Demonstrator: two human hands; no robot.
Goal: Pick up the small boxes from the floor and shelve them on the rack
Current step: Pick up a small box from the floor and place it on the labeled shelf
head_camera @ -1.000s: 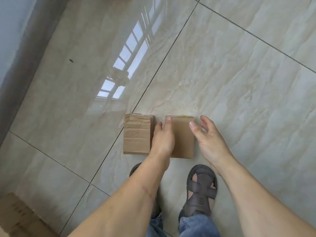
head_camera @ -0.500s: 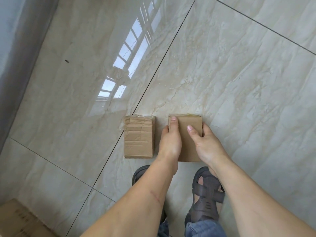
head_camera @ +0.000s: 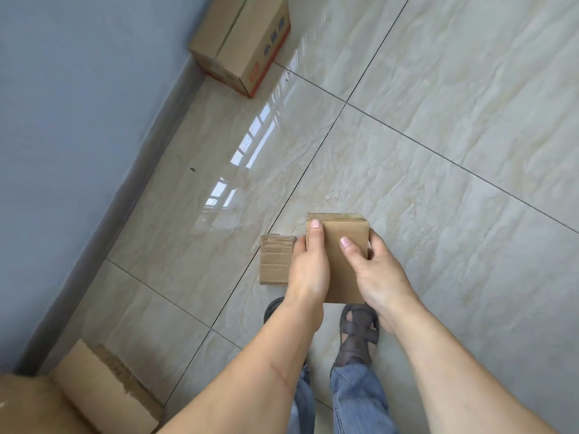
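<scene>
Head view, looking steeply down onto a glossy marble-patterned tile floor (head_camera: 438, 151) with dark grout lines and a window reflected in its sheen. Both hands clasp one small brown cardboard box (head_camera: 340, 245) from opposite sides: the left hand (head_camera: 308, 270) wraps its left edge with the thumb laid flat along the top face, and the right hand (head_camera: 380, 277) wraps its right edge with the thumb pressed on the top face and the fingers curled round the far side. Whether the box is lifted off the tiles or only tilted up cannot be told for certain, though it looks closer to the camera than its neighbour. That neighbour, a second small box (head_camera: 275, 260) (creased, with a taped top flap), lies flat on the floor just to the left of the held one, partly hidden behind the left hand. Below the hands are two feet in dark sandals (head_camera: 358, 327) and the hems of blue jeans (head_camera: 357, 393). A larger carton with red and blue print (head_camera: 244, 42) sits against the grey-blue wall (head_camera: 78, 120) along the floor's far left edge, and more plain cardboard (head_camera: 94, 393) fills the near left corner.
</scene>
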